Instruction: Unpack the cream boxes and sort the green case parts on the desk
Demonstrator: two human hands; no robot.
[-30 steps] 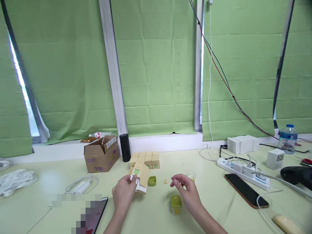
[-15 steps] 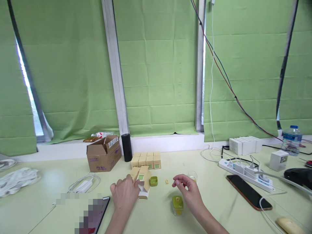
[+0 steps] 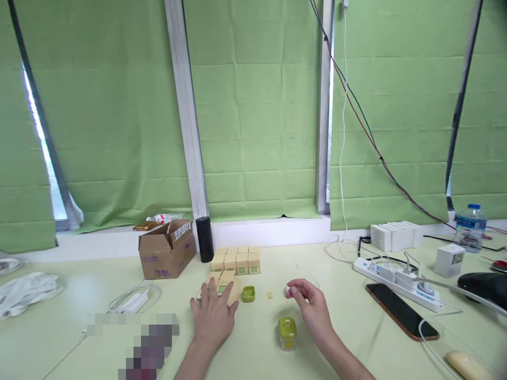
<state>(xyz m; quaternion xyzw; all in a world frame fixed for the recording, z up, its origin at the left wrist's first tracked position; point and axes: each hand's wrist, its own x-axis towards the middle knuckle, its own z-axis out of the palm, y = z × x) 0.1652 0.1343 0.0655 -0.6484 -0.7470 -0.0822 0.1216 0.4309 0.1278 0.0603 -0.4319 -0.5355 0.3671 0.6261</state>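
My left hand [image 3: 214,319] lies with its fingers spread on flattened tan cardboard boxes [image 3: 233,293], which have pale green labels. Just right of them sits a small olive-green square cup [image 3: 249,294], and beside that a tiny yellow piece [image 3: 270,295]. My right hand [image 3: 312,309] is pinched above the table around a small whitish piece [image 3: 288,289], too small to make out fully. Below it stands a little clear square container [image 3: 288,345] with a green lid [image 3: 287,327] and something yellow inside. A faint clear round item [image 3: 316,282] shows behind my right fingers.
Several small tan boxes [image 3: 236,261] stand in rows at the back, near a black cylinder [image 3: 204,240] and an open brown carton [image 3: 167,250]. On the right are a power strip [image 3: 396,279] with cables, a phone [image 3: 400,311] and white boxes [image 3: 397,236].
My left hand has shifted right and opened out over the cardboard, pressing the raised box flat. My right hand moved slightly right, and a whitish piece now shows at its fingertips.
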